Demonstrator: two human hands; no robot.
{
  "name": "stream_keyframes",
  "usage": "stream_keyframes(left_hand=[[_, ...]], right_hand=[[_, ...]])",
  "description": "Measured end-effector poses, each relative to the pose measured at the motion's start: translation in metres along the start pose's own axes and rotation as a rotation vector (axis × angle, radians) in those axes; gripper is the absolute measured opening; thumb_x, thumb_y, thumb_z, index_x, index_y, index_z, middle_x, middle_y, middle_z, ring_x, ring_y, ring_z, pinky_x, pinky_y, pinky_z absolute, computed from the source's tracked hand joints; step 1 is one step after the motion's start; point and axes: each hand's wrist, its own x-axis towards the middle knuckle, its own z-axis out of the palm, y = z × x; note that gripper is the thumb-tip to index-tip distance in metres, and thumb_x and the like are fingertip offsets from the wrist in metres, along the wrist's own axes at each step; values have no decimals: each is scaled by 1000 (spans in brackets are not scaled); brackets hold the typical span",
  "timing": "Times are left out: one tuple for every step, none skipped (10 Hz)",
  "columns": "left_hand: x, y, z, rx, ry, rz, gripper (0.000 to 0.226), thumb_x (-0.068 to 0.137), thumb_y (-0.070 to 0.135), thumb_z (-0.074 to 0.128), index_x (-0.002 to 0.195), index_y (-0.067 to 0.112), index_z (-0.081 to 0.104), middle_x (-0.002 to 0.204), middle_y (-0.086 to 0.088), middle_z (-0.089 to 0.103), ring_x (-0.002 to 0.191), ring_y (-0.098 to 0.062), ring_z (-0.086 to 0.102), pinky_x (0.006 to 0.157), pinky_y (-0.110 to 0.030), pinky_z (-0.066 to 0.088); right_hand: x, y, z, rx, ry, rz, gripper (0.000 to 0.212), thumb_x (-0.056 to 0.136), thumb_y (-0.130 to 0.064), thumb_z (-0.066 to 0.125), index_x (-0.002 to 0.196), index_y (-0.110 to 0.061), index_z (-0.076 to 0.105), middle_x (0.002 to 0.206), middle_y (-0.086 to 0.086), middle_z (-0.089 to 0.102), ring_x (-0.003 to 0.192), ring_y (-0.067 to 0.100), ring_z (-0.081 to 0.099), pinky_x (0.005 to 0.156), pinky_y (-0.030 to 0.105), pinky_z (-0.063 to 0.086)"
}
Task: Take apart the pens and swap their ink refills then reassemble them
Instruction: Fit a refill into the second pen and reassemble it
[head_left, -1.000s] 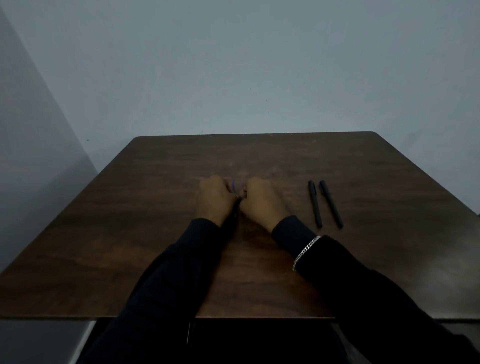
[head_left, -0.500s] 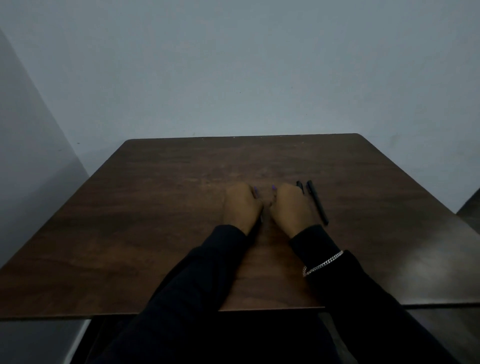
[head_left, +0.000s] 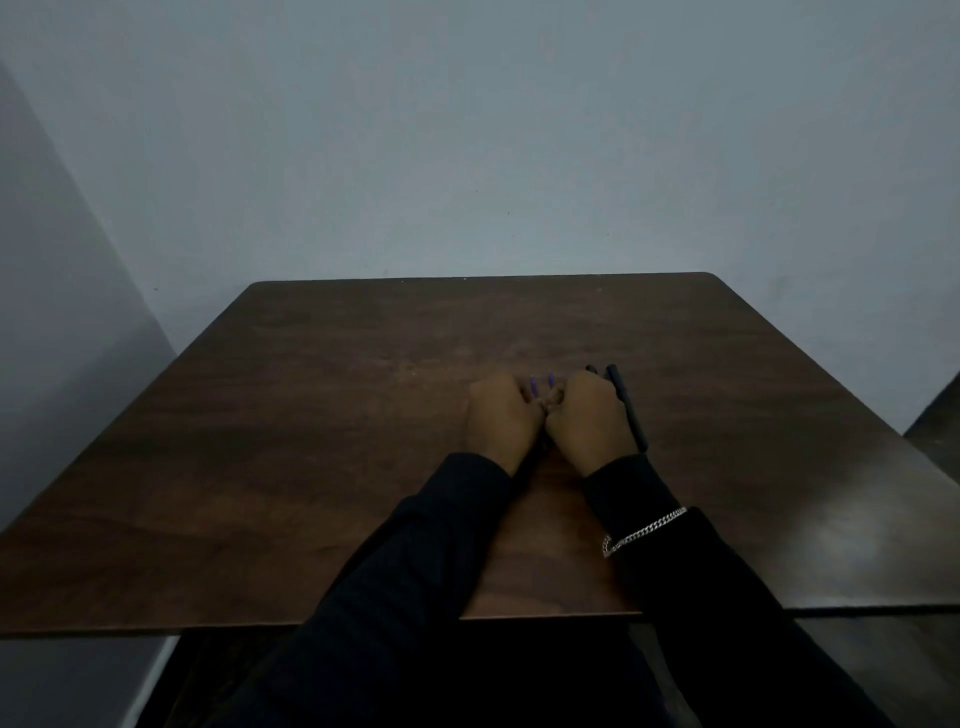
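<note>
My left hand (head_left: 501, 421) and my right hand (head_left: 587, 423) are closed into fists and pressed together over the middle of the brown table (head_left: 311, 467). A thin dark pen (head_left: 543, 448) shows as a sliver between the wrists; the rest is hidden inside the fists. Two small purple tips (head_left: 542, 383) stick up above the knuckles; I cannot tell whether they are nails or pen parts. Two black pens lie on the table just right of my right hand: one (head_left: 627, 408) is mostly visible, and only the far end of the other (head_left: 591, 369) shows behind the hand.
A plain grey wall rises behind the table's far edge (head_left: 483, 277). A silver chain bracelet (head_left: 644, 531) sits on my right sleeve. A dark shape (head_left: 935, 415) stands beyond the table's right edge.
Both fists have shifted right towards the two black pens, and my right hand now covers most of the nearer one. The fists have parted slightly at the top, so two purple tips show.
</note>
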Motion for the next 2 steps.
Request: stream_keyframes(left_hand=[[-1, -3, 2, -20, 25, 26, 46, 95, 17, 69, 53, 19, 49, 52, 4, 48, 46, -4, 42, 36, -16, 22], [-1, -9, 4, -55, 66, 49, 45, 97, 23, 66, 55, 17, 52, 52, 4, 50, 46, -5, 44, 42, -23, 25]], right_hand=[[1, 2, 1, 13, -8, 14, 23, 92, -15, 66, 71, -10, 57, 91, 15, 68, 88, 35, 68, 66, 34, 49], [1, 4, 3, 52, 22, 1, 34, 95, -25, 64, 65, -13, 52, 85, 11, 63, 85, 35, 67, 65, 35, 48]])
